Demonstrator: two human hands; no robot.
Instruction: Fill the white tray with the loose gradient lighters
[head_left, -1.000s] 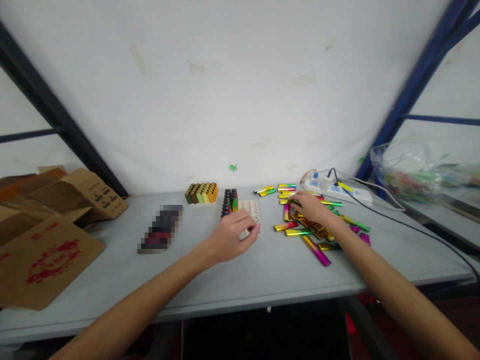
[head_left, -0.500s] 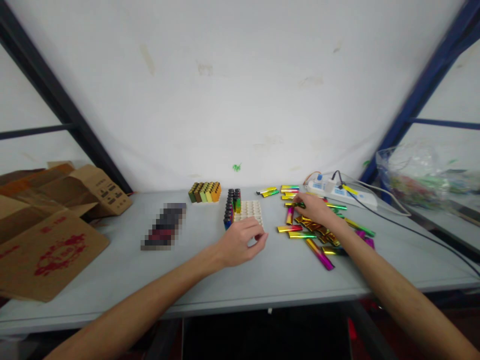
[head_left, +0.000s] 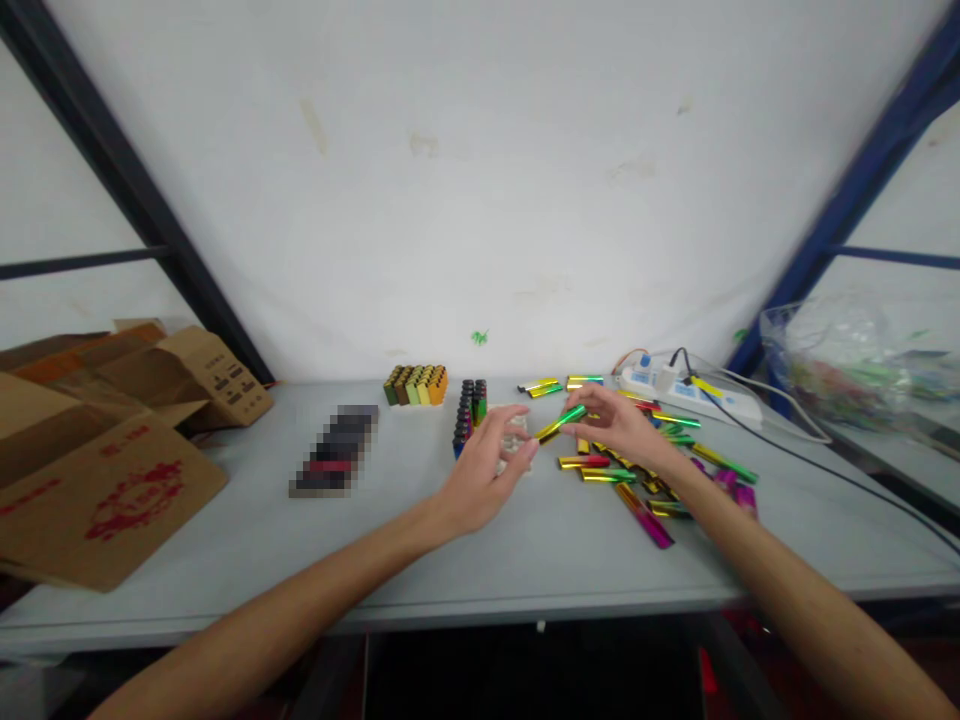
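A shiny gold-and-green lighter (head_left: 561, 425) is pinched in my right hand (head_left: 611, 425), tilted in the air with its gold end pointing left. My left hand (head_left: 484, 470) is at that end, thumb and fingers apart, over a white tray (head_left: 523, 461) with round holes. Upright dark-topped lighters (head_left: 469, 405) fill the tray's left side. More shiny lighters, gold with red, green or purple, lie scattered under and around my right forearm, one of them gold-and-purple (head_left: 645, 516). My left palm hides part of the tray.
A block of upright yellow and green lighters (head_left: 415, 385) stands near the wall. Left are a blurred dark object (head_left: 334, 452) and open cardboard boxes (head_left: 142, 490). A power strip (head_left: 694, 394) with cables and a clear plastic bag (head_left: 832, 350) are at the right.
My right hand has lifted a gold-and-green lighter from the scattered ones and brought it left, near my left hand. The fingers of my left hand have opened and turned towards it.
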